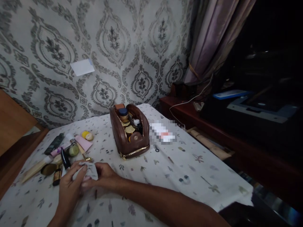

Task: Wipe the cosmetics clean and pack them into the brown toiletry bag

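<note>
Table (189,176) draped in a white cloth with leaf and plant prints: standing against a wall (142,47) papered in grey damask, its far edge meeting the paper.

Brown leather zip bag (119,138), gold-zippered: sitting open near the far edge, holding jars and bottles, among them a blue-lidded jar (123,113).

Left hand (69,183) and right hand (106,176): meeting above the near left part of the table, both grasping a crumpled white tissue-like piece (91,170), fingers closing around it; whether anything is lying inside, an onlooker cannot tell.

Pixelated white item (163,132): lying between the bag and the right edge.

Loose toiletries, towards the left edge: a dark green rectangular container (54,144), a pink tube (83,142), a glossy black slender tube (65,158) and a small dark bottle (57,177), the last two resting just beside the left hand.
</note>
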`<state>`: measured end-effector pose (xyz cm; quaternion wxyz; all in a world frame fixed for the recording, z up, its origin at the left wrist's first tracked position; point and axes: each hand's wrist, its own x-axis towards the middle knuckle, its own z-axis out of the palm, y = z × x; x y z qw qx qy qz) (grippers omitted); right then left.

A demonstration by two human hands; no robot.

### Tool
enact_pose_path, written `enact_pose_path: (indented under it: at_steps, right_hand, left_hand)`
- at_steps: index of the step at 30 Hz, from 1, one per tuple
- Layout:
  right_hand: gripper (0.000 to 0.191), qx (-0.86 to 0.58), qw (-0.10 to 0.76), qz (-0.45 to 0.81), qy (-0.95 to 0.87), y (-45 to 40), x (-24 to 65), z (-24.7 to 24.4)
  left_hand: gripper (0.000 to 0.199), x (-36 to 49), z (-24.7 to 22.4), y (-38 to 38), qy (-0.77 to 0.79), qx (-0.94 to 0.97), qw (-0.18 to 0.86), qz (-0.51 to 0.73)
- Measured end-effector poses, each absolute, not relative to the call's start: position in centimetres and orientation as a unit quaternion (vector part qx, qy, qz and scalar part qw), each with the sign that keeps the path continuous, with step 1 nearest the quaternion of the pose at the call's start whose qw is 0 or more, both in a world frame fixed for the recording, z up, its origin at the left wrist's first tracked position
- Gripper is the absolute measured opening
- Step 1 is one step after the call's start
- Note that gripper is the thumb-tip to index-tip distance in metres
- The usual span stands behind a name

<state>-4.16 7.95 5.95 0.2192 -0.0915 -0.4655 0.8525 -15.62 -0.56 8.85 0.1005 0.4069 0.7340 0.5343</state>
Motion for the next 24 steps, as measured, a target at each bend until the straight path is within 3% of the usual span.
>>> enact_pose_path:
  at_steps: [7,15,24]
  right_hand:
    - [0.059,-0.172,0.254,0.861,-0.406,8.4,-5.0,5.5]
    - [0.051,-0.14,0.293,0.881,-0.344,8.7,-4.8,5.8]
    - [0.034,-0.145,0.27,0.917,-0.255,9.9,-4.7,5.1]
  left_hand:
    - [0.035,-15.9,9.1,1.6,0.685,0.335,0.2,0.615]
    - [0.019,-15.8,8.7,1.7,0.684,0.43,0.094,0.582]
    - [0.052,-16.1,7.2,1.2,0.631,0.496,0.135,0.581]
